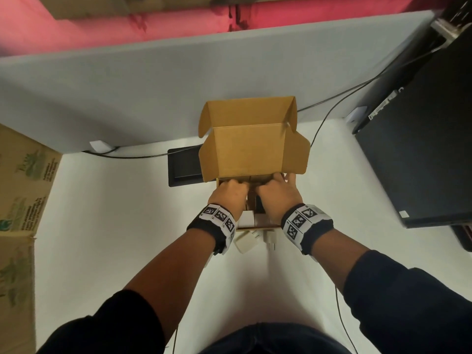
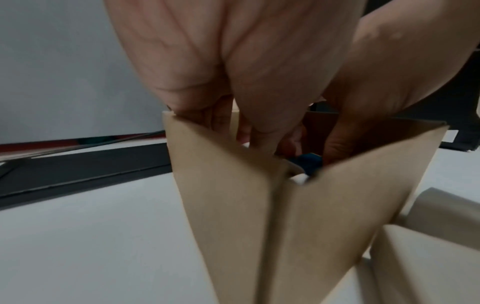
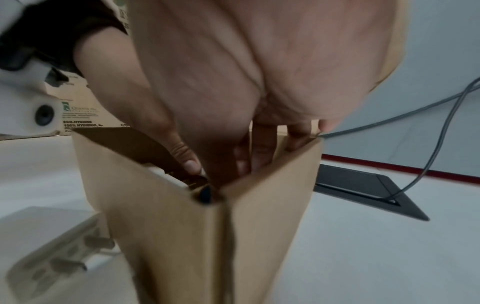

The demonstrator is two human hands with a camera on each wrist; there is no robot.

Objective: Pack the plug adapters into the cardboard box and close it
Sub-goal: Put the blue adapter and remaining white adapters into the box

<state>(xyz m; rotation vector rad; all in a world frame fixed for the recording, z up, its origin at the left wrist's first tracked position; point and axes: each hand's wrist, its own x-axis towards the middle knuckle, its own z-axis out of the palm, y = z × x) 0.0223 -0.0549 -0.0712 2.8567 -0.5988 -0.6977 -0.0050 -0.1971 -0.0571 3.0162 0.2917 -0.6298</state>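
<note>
The cardboard box (image 1: 293, 159) stands on the white desk with its lid upright at the back. My left hand (image 1: 229, 190) and right hand (image 1: 275, 192) both reach down into its far end, side by side. In the left wrist view the fingers (image 2: 259, 123) point straight down along the box wall (image 2: 233, 205). In the right wrist view the thumb (image 3: 189, 162) presses on a dark inner flap and the fingers lie against the wall (image 3: 272, 205). Pale adapters (image 1: 249, 218) lie in the box's near end. Two white plug adapters (image 1: 245, 245) lie loose in front of it (image 3: 52, 257).
A black desk hatch (image 1: 184, 169) lies left of the box. A black computer case (image 1: 421, 149) stands to the right, with cables (image 1: 332, 116) running along the grey partition (image 1: 153, 85). A large printed carton (image 1: 20, 200) is at the left edge.
</note>
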